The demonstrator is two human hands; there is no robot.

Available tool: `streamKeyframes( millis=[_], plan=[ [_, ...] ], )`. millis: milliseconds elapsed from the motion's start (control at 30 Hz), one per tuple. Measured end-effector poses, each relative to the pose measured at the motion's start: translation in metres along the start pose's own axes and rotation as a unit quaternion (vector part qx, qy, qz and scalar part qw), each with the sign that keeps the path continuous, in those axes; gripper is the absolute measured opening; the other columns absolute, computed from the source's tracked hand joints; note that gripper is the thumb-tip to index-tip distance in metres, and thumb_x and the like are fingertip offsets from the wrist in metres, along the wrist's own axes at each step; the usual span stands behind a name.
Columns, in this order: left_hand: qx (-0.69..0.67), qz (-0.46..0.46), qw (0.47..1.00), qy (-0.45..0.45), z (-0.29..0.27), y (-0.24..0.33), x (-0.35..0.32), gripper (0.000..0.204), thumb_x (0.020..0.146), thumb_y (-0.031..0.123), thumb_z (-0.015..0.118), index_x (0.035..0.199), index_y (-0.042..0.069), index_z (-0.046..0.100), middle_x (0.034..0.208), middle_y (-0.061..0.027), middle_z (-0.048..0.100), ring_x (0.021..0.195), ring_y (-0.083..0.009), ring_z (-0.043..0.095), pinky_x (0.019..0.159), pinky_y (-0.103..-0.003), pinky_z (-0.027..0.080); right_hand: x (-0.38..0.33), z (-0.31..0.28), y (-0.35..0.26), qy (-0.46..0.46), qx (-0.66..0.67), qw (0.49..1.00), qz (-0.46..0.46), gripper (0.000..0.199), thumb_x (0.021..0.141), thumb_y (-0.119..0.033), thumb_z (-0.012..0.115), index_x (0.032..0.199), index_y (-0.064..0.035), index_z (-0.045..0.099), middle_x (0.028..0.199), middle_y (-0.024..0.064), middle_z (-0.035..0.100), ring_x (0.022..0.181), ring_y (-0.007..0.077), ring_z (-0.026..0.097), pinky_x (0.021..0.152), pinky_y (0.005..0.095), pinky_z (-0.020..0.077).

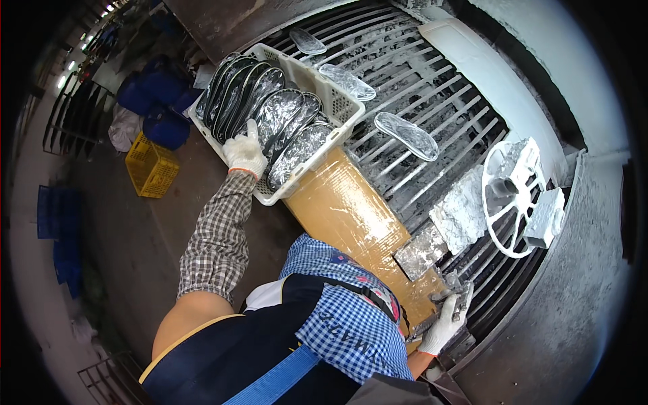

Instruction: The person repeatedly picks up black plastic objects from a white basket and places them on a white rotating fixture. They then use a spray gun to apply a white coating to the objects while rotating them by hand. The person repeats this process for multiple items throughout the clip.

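Observation:
My left hand (pixel 245 150), in a white knit glove, is at the near side of a white plastic basket (pixel 275 194). Its fingers are closed at the edge of one of the film-covered shoe soles (pixel 236 98) standing packed in a row there; the exact grip is partly hidden. More soles (pixel 297 154) lean at the basket's right end. My right hand (pixel 447 327), also gloved, is low at the right beside the slatted rack, closed round a small grey metal tool (pixel 461 307) that looks like a spray gun, mostly covered by the fingers.
Three film-covered soles (pixel 407 135) lie apart on the slatted metal rack (pixel 466 91). A tape-covered carton (pixel 351 202) sits under the basket. A white-coated wheel (pixel 487 202) with blocks on it stands at right. Blue containers (pixel 165 127) and a yellow crate (pixel 150 165) are at left.

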State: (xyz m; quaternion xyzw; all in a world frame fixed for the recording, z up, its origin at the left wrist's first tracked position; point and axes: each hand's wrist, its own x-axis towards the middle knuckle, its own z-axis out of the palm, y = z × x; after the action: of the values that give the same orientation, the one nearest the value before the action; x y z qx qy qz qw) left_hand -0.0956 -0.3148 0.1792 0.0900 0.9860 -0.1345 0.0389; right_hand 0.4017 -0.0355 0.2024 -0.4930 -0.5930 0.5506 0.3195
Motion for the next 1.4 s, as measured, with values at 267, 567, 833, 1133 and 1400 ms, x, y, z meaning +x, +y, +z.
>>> streamKeyframes(
  millis=[267, 567, 833, 1133, 1400],
  plan=[
    [-0.025, -0.011, 1.000, 0.014, 0.013, 0.003, 0.002, 0.114, 0.076, 0.028, 0.085, 0.170, 0.014, 0.024, 0.118, -0.0226, 0.069, 0.107, -0.0387, 0.071, 0.094, -0.050, 0.055, -0.001, -0.004, 0.005, 0.015, -0.008, 1.000, -0.005, 0.059, 0.110, -0.014, 0.060, 0.164, -0.0019, 0.043, 0.152, 0.0109, 0.059, 0.128, 0.0193, 0.059, 0.110, 0.0339, 0.0467],
    [-0.369, -0.118, 0.918, 0.086, -0.008, -0.001, -0.014, 0.117, 0.072, 0.007, 0.083, 0.172, 0.013, 0.021, 0.151, -0.0258, 0.045, 0.127, -0.0400, 0.062, 0.109, -0.044, 0.051, 0.001, -0.014, 0.012, 0.000, 0.041, 0.999, 0.015, 0.062, 0.108, -0.014, 0.061, 0.164, 0.0005, 0.041, 0.130, 0.0098, 0.066, 0.107, 0.0149, 0.063, 0.095, 0.0330, 0.0531],
    [-0.535, 0.225, 0.807, 0.112, 0.043, -0.042, 0.028, 0.056, 0.091, 0.013, 0.076, 0.143, 0.002, 0.059, 0.135, -0.0086, 0.066, 0.109, -0.0192, 0.065, 0.084, -0.029, 0.050, 0.017, -0.019, 0.033, 0.019, 0.005, 0.998, -0.057, 0.061, 0.107, -0.015, 0.065, 0.161, 0.0023, 0.044, 0.120, 0.0077, 0.067, 0.100, 0.0138, 0.065, 0.096, 0.0305, 0.0518],
    [-0.797, 0.112, 0.593, -0.039, -0.123, 0.033, -0.027, 0.055, 0.096, 0.005, 0.061, 0.150, -0.005, 0.054, 0.109, -0.0119, 0.074, 0.073, -0.0133, 0.070, 0.047, -0.024, 0.052, 0.012, -0.022, 0.002, 0.042, 0.042, 0.998, -0.035, 0.069, 0.102, -0.021, 0.070, 0.161, 0.0025, 0.044, 0.127, 0.0101, 0.066, 0.106, 0.0150, 0.066, 0.098, 0.0319, 0.0540],
    [-0.747, 0.208, 0.494, -0.393, -0.102, 0.174, -0.125, 0.059, 0.092, 0.016, 0.069, 0.143, -0.008, 0.053, 0.119, -0.0163, 0.070, 0.075, -0.0158, 0.067, 0.061, -0.027, 0.057, 0.000, -0.015, -0.013, -0.010, 0.084, 0.996, -0.028, 0.072, 0.102, -0.013, 0.067, 0.165, 0.0034, 0.037, 0.161, 0.0198, 0.052, 0.146, 0.0226, 0.051, 0.121, 0.0351, 0.0403]
  ],
)
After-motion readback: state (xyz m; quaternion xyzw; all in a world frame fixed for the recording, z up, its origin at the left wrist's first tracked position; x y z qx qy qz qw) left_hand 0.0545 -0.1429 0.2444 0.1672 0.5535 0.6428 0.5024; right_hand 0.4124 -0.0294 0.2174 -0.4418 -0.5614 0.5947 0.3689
